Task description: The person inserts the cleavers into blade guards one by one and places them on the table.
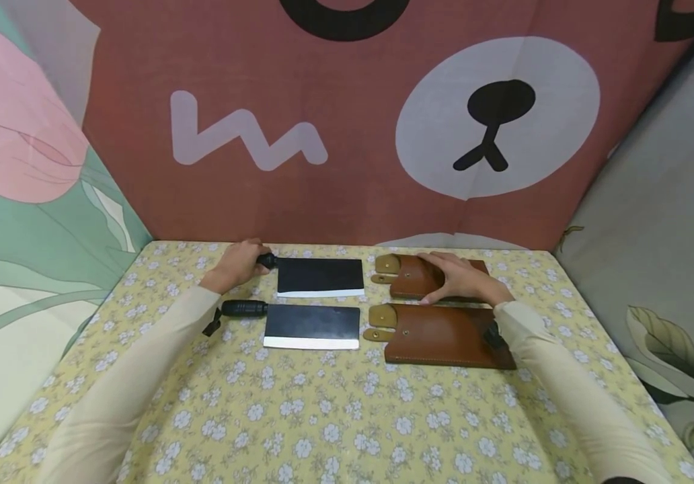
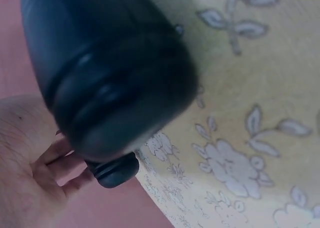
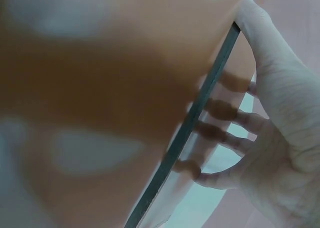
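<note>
Near cleaver [image 1: 312,324], dark blade, black handle: flat on the floral surface [image 1: 323,417]. Far cleaver [image 1: 320,275]: just beyond the near cleaver — handle grasped by the curled fingers of the left hand [image 1: 239,264]. Near sheath [image 1: 444,336], brown, tan strap: right of the near cleaver. Far sheath [image 1: 409,277], likewise brown: beyond and right of the near cleaver — right hand [image 1: 463,279] across it, fingers spread; whether they pinch cannot be told.

Head view looks forward and down; wrist views share its hands [image 1: 238,263] close-up.
</note>
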The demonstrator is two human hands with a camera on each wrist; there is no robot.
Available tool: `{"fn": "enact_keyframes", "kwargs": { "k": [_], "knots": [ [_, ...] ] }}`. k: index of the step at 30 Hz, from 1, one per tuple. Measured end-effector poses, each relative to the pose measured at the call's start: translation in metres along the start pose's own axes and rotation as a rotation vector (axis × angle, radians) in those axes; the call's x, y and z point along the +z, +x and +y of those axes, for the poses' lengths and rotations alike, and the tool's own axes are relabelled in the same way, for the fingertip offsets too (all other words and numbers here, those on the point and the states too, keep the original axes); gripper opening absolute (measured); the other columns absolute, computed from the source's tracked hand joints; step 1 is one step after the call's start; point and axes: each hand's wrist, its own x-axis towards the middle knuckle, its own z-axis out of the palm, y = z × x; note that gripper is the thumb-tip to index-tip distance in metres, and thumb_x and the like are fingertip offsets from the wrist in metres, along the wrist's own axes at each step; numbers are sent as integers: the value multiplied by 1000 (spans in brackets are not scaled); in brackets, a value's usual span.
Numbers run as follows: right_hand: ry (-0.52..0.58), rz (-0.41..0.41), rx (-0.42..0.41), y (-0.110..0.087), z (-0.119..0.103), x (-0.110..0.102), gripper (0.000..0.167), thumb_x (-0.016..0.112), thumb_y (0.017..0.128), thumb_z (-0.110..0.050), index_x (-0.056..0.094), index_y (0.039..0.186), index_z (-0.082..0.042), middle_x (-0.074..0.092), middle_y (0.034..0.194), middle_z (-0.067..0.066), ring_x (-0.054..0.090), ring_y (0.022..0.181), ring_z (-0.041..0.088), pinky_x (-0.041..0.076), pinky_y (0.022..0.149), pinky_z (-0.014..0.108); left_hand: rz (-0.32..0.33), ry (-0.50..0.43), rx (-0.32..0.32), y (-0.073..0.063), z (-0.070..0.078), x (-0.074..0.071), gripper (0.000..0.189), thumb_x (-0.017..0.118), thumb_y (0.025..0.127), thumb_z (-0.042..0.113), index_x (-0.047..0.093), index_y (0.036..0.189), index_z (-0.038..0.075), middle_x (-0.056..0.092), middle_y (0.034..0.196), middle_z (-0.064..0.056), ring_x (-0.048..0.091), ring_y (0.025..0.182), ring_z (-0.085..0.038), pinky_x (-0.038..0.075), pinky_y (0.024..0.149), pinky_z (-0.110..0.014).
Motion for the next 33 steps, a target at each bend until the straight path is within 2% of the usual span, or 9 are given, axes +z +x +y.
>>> {"fn": "enact_keyframes", "kwargs": {
  "k": [7, 13, 21, 28, 33],
  "knots": [
    [3, -3, 7, 0, -1, 0, 117, 86, 80, -61, 24, 168, -16, 19, 171, 25, 20, 154, 52, 22, 114, 80, 3, -5, -1, -3, 0, 0, 48, 82, 93, 22, 70, 134, -1, 65, 123, -21, 66, 110, -39, 58, 86, -52],
    [-9, 3, 3, 0, 0, 0, 117, 86, 80, -61, 24, 168, -16, 20, 171, 25, 21, 154, 52, 24, 114, 79, 60, -54, 38, -3, 1, 0, 47, 83, 92, 18, 70, 131, -4, 66, 121, -23, 67, 105, -40, 57, 83, -52],
    [-19, 11, -1, -1, -1, 0, 117, 86, 79, -60, 25, 168, -14, 21, 171, 24, 23, 154, 51, 24, 114, 78, 70, -97, 38, 3, 6, -2, 53, 82, 93, 20, 67, 136, -5, 64, 129, -23, 64, 117, -42, 53, 98, -56],
    [-7, 7, -9, -1, -5, 1, 117, 87, 80, -58, 25, 168, -13, 21, 171, 25, 22, 154, 52, 25, 114, 78, 87, -80, 56, 7, 12, -4, 50, 82, 94, 24, 69, 136, -1, 66, 122, -19, 69, 105, -39, 58, 85, -54],
    [-11, 14, -1, -1, -6, 1, 118, 88, 79, -58, 24, 168, -13, 22, 170, 25, 24, 153, 51, 26, 114, 78, 104, -74, 73, 8, 17, -3, 50, 81, 94, 24, 69, 136, 1, 66, 125, -20, 68, 109, -39, 58, 84, -55]
  ]
}}
